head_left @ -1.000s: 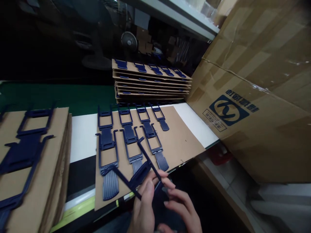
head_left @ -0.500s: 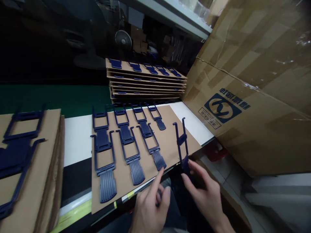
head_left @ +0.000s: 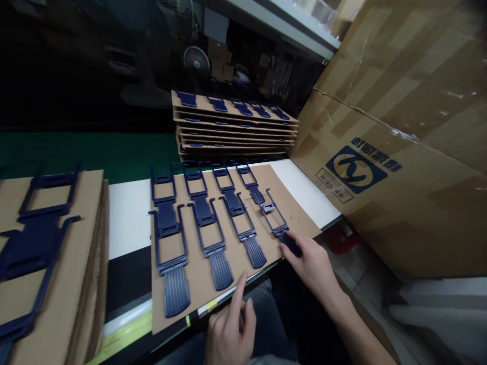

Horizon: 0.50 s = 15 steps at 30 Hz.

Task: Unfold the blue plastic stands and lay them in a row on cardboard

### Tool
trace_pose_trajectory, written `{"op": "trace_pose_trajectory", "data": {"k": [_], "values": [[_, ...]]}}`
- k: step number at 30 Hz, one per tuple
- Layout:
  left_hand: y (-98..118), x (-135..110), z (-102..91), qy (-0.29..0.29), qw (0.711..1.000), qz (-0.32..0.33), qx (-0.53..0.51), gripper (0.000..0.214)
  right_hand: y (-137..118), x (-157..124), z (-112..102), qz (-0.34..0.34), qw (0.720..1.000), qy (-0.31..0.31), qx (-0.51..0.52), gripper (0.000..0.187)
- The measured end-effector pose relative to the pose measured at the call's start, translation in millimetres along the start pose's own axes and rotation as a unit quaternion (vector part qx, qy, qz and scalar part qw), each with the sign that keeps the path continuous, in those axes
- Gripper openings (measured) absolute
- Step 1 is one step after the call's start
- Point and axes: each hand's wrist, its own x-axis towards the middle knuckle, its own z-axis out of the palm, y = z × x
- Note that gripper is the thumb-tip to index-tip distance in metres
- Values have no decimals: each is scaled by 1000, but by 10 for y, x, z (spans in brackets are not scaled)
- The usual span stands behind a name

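Now, navy plastic frame (head_left: 268,207) on cardboard (head_left: 299,215), its end pinched by right hand (head_left: 310,266) (left hand (head_left: 228,337) open, empty)

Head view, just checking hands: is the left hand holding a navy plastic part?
No, the left hand holds nothing, near the front edge of the cardboard sheet; the right hand is on a navy plastic part.

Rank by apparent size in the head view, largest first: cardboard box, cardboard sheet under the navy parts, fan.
Largest: the printed cardboard box; then the cardboard sheet; smallest: the fan, though it sits farthest away.
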Motion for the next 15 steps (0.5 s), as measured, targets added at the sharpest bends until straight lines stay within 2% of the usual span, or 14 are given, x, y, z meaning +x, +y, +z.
{"op": "trace_pose_trajectory", "data": {"k": [5, 12, 15], "values": [[-60, 15, 8, -1, 999, 29, 31, 54, -6, 62, 53, -39, 999, -2, -6, 25], [-206, -50, 78, 17, 997, 44, 54, 52, -5, 181, 179, -39, 999, -5, 3, 27], [-278, -85, 138, 43, 994, 58, 80, 52, -2, 212, 226, -36, 999, -8, 17, 28]]}}
